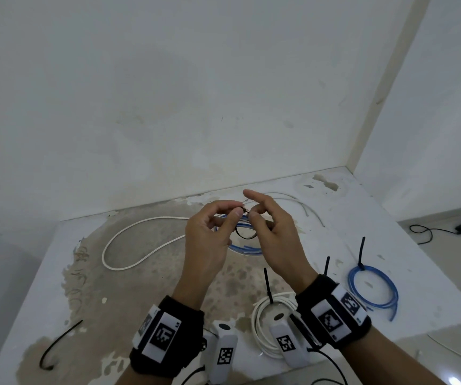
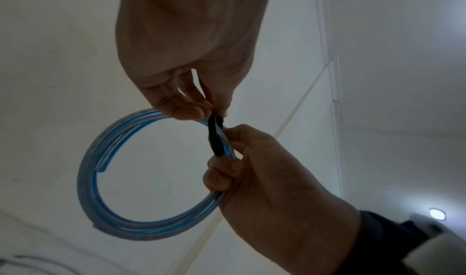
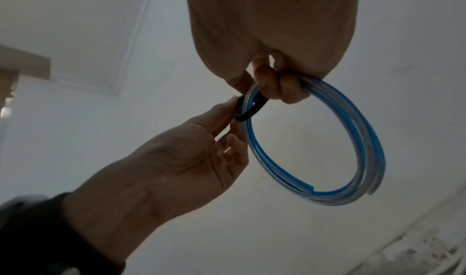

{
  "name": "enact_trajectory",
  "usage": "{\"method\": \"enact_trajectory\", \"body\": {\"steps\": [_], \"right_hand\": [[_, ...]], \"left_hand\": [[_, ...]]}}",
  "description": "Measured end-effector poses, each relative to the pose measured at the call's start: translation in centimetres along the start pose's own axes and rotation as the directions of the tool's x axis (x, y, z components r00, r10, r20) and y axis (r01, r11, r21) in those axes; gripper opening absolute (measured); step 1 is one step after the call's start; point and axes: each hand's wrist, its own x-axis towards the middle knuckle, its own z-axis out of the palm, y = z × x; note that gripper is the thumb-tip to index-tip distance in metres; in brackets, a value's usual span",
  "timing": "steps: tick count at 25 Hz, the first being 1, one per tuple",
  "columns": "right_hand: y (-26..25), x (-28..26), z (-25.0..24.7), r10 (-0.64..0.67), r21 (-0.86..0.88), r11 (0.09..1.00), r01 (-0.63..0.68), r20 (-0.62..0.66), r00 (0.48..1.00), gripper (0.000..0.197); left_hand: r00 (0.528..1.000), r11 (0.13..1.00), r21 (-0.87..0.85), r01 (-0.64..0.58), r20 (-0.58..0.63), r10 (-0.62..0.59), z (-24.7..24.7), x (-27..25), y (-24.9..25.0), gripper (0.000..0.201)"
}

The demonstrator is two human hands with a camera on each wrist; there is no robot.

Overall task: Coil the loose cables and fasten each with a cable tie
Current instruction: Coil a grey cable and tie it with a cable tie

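Both hands are raised above the table (image 1: 335,245), holding a coiled blue cable (image 1: 247,250) between them. A black cable tie (image 1: 244,236) is looped around the coil's strands. My left hand (image 1: 234,215) pinches the head of the cable tie (image 3: 252,111) between thumb and fingertips. My right hand (image 1: 254,215) has its lower fingers curled round the blue coil (image 3: 353,139) beside the tie, with the index finger stretched out. In the left wrist view the blue coil (image 2: 100,199) hangs below the tie (image 2: 214,137), its cut end loose inside the ring.
A loose white cable (image 1: 129,237) lies on the table at the left, and another white cable (image 1: 307,207) at the back right. A tied white coil (image 1: 262,323) and a tied blue coil (image 1: 373,290) lie near the front right. A black strip (image 1: 57,345) lies front left.
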Motion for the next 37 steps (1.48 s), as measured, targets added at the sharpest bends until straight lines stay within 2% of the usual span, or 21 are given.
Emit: {"method": "enact_trajectory", "body": {"steps": [3,5,9,15,20,22,25,28,31,33,37], "right_hand": [[-0.3,-0.1,-0.5,-0.002,0.116,0.993,0.003,-0.004,1.0,0.031],[-0.2,-0.2,-0.7,-0.01,0.115,0.993,0.009,0.013,1.0,0.027],[-0.5,-0.5,-0.9,0.006,0.128,0.992,-0.015,0.07,0.997,0.019],[-1.6,0.0,-1.0,0.038,0.214,0.975,-0.056,0.087,0.995,0.018],[-1.3,0.9,-1.3,0.089,0.324,0.934,-0.149,0.193,0.977,0.014],[-0.7,1.0,-1.2,0.129,0.315,0.928,-0.198,0.228,0.965,0.016],[-0.3,0.9,-1.1,0.135,0.282,0.938,-0.203,0.243,0.961,0.018],[-0.4,1.0,-1.4,0.131,0.279,0.94,-0.195,0.234,0.963,0.018],[-0.5,0.6,-1.6,0.137,0.227,0.956,-0.189,0.225,0.965,0.018],[-0.6,0.2,-1.5,0.107,0.189,0.97,-0.149,0.218,0.97,0.017],[-0.6,0.3,-2.2,0.021,0.121,0.992,-0.042,0.169,0.985,0.015]], "left_hand": [[0.998,1.0,0.005,0.009,0.07,-0.01,0.0,0.2,0.5,0.01],[0.991,1.0,0.023,0.009,0.131,-0.012,0.0,0.3,0.7,0.011],[0.987,0.998,0.066,-0.019,0.16,0.008,-0.6,0.6,0.9,0.014],[0.971,0.972,0.153,-0.177,0.191,0.146,-1.3,1.3,1.9,0.013],[0.951,0.929,0.222,-0.295,0.161,0.264,-1.5,1.9,3.3,0.013],[0.929,0.894,0.255,-0.369,0.129,0.347,-1.8,2.3,4.7,0.014],[0.882,0.83,0.299,-0.471,0.154,0.445,-1.9,2.5,6.4,0.015],[0.896,0.855,0.268,-0.443,0.141,0.421,-1.2,2.1,6.1,0.014],[0.941,0.94,0.128,-0.315,0.175,0.291,-0.4,2.1,5.3,0.012],[0.954,0.968,0.03,-0.249,0.18,0.24,-0.3,2.2,5.4,0.009],[0.954,0.963,-0.033,-0.269,0.127,0.271,0.7,1.4,5.8,0.009]]}}
